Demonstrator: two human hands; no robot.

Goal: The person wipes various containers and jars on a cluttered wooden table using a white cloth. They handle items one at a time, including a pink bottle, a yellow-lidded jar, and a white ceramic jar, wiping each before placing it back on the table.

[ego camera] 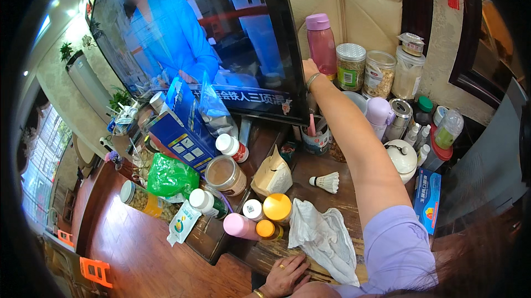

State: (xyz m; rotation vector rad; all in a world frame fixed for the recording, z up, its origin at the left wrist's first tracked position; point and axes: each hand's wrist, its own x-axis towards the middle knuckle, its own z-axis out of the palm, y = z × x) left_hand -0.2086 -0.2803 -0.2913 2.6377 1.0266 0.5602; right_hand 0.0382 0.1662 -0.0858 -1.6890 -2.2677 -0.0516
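My right arm stretches across the dark wooden cabinet top (pixel 303 173), and my right hand (pixel 310 68) is at the edge of the television (pixel 274 41). Its fingers are hidden behind the screen's edge, so I cannot see what they touch. Just beside that hand stands a pink bottle (pixel 320 45) with a lid. My left hand (pixel 287 275) rests, holding nothing, on the worn front edge of the cabinet. A crumpled white cloth (pixel 319 236) lies to its right, and a shuttlecock (pixel 325 182) lies farther back.
Lidded jars (pixel 351 68), a lilac flask (pixel 376 117) and a white lidded pot (pixel 400 159) crowd the right. Left of the cloth are supplement bottles (pixel 277 206), a paper carton (pixel 271 173), a blue box (pixel 182 128) and a green plastic bag (pixel 172 177).
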